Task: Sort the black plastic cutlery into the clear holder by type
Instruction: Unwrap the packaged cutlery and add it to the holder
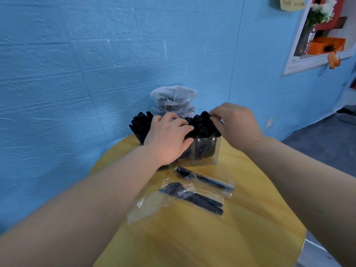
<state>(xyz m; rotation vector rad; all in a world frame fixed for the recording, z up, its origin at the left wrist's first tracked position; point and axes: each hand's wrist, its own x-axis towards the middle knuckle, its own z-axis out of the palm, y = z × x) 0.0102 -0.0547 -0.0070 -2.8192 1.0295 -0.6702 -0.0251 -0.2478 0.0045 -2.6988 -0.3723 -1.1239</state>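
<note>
Left hand (pixel 169 138) lies palm-down over the middle of the clear rectangular plastic holder (pixel 205 151), fingers loosely spread and bent across the black plastic cutlery standing in it; whether it grips any piece cannot be told. Right hand (pixel 234 122) is at the holder's right end, thumb and forefinger pinching the top of a black plastic spoon (pixel 205 115) in the right compartment. The right compartment holds a packed bunch of black spoons (pixel 202 126); at the left end a fan of black plastic forks (pixel 139 124) stands tines-up, leaning outward; the middle section is hidden under the left hand. The holder sits at the far edge of the round yellow wood-grain desk (pixel 192 237), near the blue textured wall (pixel 96 54). Just in front of the holder two clear-wrapped packets of black cutlery lie flat on the desk: the nearer-to-holder packet (pixel 206 180) and, touching it on the near side, a second packet (pixel 192 197) whose loose clear wrap trails left. Behind the holder, against the wall, stands a bulging clear plastic bag of wrapped cutlery (pixel 174 99).
</note>
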